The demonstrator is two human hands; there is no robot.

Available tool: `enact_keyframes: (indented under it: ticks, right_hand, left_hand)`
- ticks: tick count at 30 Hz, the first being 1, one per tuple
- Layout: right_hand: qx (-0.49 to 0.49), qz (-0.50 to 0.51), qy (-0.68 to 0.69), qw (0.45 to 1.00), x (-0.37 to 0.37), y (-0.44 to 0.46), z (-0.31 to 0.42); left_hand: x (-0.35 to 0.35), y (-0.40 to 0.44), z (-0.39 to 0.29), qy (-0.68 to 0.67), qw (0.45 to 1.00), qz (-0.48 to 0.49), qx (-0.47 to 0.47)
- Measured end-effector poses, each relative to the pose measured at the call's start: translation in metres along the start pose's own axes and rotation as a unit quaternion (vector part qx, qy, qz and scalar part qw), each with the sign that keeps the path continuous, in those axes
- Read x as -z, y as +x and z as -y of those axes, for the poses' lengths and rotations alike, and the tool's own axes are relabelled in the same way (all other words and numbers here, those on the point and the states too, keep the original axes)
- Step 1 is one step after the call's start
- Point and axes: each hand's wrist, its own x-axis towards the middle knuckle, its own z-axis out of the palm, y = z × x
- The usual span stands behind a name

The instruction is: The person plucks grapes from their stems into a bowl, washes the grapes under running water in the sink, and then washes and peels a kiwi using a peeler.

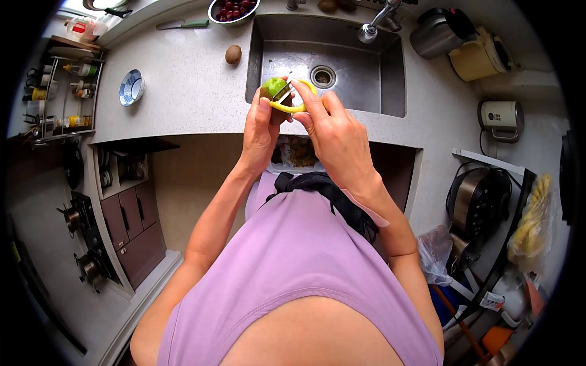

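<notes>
A partly peeled kiwi (274, 87), bright green on top with brown skin below, is in my left hand (259, 131), whose fingers wrap around it. My right hand (334, 128) grips a yellow peeler (297, 109), with its blade against the kiwi's side. Both hands are over the front edge of the steel sink (390, 91). Beneath them, below the counter edge, a container with scraps (296, 152) is partly hidden by my hands. A whole brown kiwi (233, 55) lies on the counter left of the sink.
On the counter stand a blue-patterned bowl (131, 88) and a metal bowl of dark red cherries (234, 13). A knife (183, 24) with a green handle lies near the back. The faucet (368, 32) reaches over the sink. Right of it are a steel kettle (434, 38) and a cream-coloured container (479, 58).
</notes>
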Motion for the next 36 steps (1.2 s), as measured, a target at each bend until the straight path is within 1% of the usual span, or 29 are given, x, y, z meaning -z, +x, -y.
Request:
enact_keyframes:
  ticks: [5, 7, 11, 13, 22, 28, 31, 36]
  right_hand:
    - [-0.007, 0.01, 0.011, 1.0, -0.002, 0.001, 0.001]
    - [-0.009, 0.012, 0.017, 1.0, -0.003, 0.002, 0.002]
    - [-0.005, 0.005, 0.016, 1.0, -0.005, 0.002, 0.001]
    - [-0.032, 0.019, 0.04, 0.998, -0.004, 0.003, 0.002]
    - [-0.044, -0.004, 0.046, 0.998, -0.004, 0.008, -0.001]
    - [-0.052, 0.007, 0.03, 0.998, -0.005, 0.01, -0.004]
    - [-0.054, 0.004, 0.025, 0.998, -0.007, 0.01, -0.004]
    - [-0.042, 0.005, 0.009, 0.999, -0.01, 0.01, -0.003]
  left_hand:
    - [0.0, 0.002, 0.0, -0.015, 1.0, -0.002, -0.002]
    - [-0.002, 0.003, -0.002, -0.041, 0.999, -0.011, 0.009]
    - [-0.004, 0.004, -0.006, -0.045, 0.999, -0.006, 0.027]
    - [-0.007, 0.007, -0.006, -0.059, 0.998, -0.021, 0.029]
    - [-0.015, 0.017, -0.007, -0.094, 0.995, -0.017, 0.037]
    - [-0.021, 0.022, -0.004, -0.141, 0.988, -0.048, 0.047]
    - [-0.017, 0.024, 0.0, -0.14, 0.989, -0.029, 0.041]
    - [-0.014, 0.028, 0.0, -0.148, 0.987, -0.047, 0.043]
